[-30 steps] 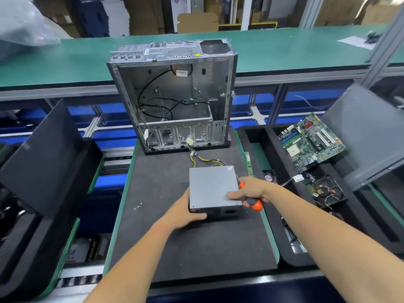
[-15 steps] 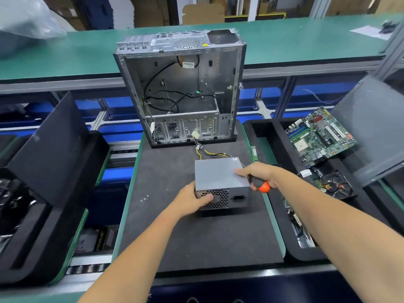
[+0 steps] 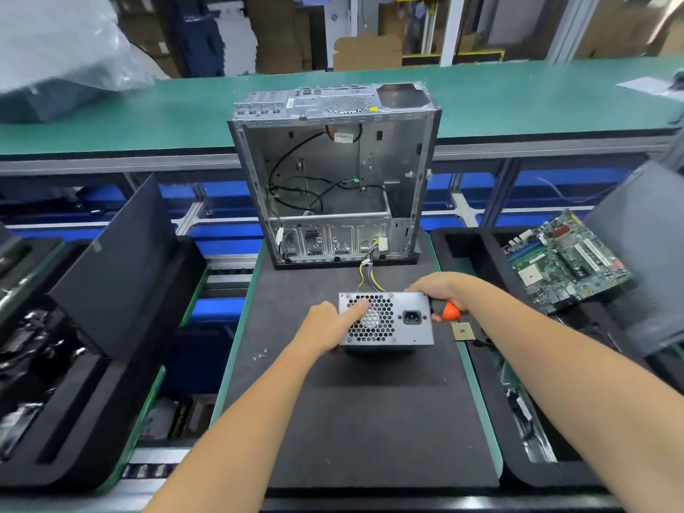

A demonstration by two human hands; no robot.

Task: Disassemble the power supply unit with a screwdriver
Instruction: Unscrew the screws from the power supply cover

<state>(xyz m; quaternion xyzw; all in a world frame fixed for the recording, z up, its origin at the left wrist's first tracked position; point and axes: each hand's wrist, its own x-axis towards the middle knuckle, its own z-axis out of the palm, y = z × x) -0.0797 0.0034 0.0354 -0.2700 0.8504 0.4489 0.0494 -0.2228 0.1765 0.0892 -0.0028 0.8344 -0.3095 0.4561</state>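
From the head view, the power supply unit [image 3: 385, 318] has been tipped up since a second ago: then it lay flat with its plain grey lid upward, now it stands on the dark mat [image 3: 355, 401] in the middle of the tabletop, its vented rear face with the socket turned up toward the person. I judge this is turning it over to find the cover screws, so unscrewing has not begun. The left hand [image 3: 331, 327] lies on the near left edge, its fingers extended across the fan grille, pressing rather than curling. The right hand [image 3: 438, 290] is closed round the orange-handled screwdriver [image 3: 449, 311] while also touching the unit's far right corner. The two hands are apart, one on each side. Counting: one unit, one screwdriver, one empty computer case [image 3: 333, 179] standing beyond, one motherboard [image 3: 566, 261] in the right tray, one small chip [image 3: 462, 331] just right of the unit, and a few loose screws [image 3: 260, 355] on the mat to the left, perhaps three.
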